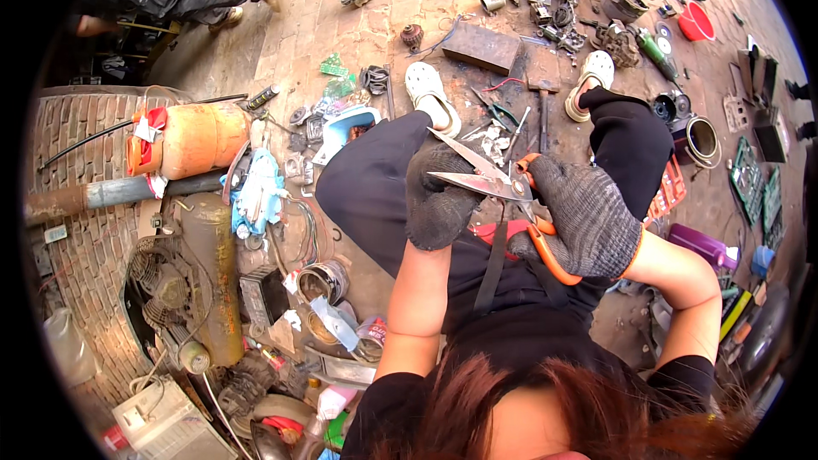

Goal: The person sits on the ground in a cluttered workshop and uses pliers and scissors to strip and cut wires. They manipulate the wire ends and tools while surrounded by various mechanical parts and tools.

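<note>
My right hand (588, 217), in a grey knit glove, grips the orange-handled scissors (515, 188) above my lap. Their two metal blades are spread apart and point left. My left hand (439, 200), gloved in the same dark knit, is curled closed right at the blades, which cross in front of it. Whatever its fingers may hold is hidden. Below the scissors, a red piece (490, 232) lies on my lap, partly covered. A dark strap (492, 268) hangs down over my black clothes.
Between my feet lie a hammer (544, 111), pliers (494, 111) and a metal block (481, 48). An orange gas cylinder (200, 140) and a blue tub (345, 132) are at left. An angle grinder (656, 51) and red bowl (696, 22) lie far right. Another person's leg (217, 0) shows far left.
</note>
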{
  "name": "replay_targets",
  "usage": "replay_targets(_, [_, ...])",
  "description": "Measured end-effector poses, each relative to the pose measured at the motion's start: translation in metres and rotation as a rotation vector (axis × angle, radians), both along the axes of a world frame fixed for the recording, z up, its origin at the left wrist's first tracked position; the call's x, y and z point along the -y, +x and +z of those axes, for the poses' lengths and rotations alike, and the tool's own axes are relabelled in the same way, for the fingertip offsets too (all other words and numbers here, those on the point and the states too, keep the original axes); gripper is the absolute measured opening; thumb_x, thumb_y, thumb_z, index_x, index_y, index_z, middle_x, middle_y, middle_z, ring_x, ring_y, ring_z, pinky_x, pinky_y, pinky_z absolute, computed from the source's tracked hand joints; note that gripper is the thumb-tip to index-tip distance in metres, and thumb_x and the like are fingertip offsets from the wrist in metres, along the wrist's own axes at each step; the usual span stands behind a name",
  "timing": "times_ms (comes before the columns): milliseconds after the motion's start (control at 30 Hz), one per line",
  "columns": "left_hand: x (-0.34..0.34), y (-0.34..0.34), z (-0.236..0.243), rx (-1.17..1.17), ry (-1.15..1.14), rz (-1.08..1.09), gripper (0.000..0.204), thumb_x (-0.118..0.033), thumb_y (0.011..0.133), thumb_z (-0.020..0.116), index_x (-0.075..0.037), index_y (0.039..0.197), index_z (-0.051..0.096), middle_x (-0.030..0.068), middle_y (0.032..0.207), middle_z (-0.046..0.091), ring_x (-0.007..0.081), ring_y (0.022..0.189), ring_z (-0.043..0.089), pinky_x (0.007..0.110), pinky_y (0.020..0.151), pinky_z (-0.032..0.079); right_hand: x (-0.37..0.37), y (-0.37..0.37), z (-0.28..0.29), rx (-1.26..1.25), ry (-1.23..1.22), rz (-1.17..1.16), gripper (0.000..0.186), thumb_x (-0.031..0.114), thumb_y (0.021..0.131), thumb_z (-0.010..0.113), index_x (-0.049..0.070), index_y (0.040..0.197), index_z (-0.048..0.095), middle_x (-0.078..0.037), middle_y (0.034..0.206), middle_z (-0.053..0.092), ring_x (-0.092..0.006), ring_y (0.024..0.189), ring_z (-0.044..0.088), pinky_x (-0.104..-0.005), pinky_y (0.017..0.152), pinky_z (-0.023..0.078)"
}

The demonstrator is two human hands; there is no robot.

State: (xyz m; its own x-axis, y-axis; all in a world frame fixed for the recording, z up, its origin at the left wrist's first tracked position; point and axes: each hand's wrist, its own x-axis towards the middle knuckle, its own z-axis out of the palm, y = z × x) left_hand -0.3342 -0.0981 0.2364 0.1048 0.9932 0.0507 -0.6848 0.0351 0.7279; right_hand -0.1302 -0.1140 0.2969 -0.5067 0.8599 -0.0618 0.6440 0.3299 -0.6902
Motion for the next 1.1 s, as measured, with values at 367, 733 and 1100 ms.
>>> replay_targets(367, [0.000,-0.003,0.007,-0.290,0.096,-0.003,0.024,0.002,0.075,0.073,0.004,0.098,0.067,0.0076,0.093,0.070,0.0145,0.082,0.066,0.029,0.074,0.054,0.006,-0.002,-0.010,0.106,0.194,-0.088,0.063,0.045,0.076,0.070,-0.002,0.115,0.053,-0.018,0.091,0.062,-0.0348,0.075,0.064,-0.0420,0.063,0.051])
replay_targets(733, [0.004,0.000,0.004,-0.429,0.149,0.055,0.027,0.003,0.077,0.069,0.006,0.103,0.064,0.0104,0.094,0.069,0.0159,0.084,0.066,0.029,0.074,0.055,0.007,-0.004,-0.020,0.159,0.076,-0.096,0.069,0.036,0.069,0.076,-0.003,0.119,0.049,-0.018,0.088,0.063,-0.0374,0.071,0.063,-0.0441,0.061,0.049])
replay_targets(1100, [-0.002,-0.005,-0.009,0.000,0.111,-0.103,0.024,0.003,0.077,0.064,0.008,0.100,0.062,0.0157,0.102,0.065,0.0225,0.087,0.066,0.037,0.079,0.056,0.000,0.000,-0.018,-0.141,-0.034,-0.010,0.053,0.031,0.082,0.068,-0.003,0.116,0.046,-0.018,0.088,0.062,-0.0386,0.078,0.062,-0.0428,0.066,0.050])
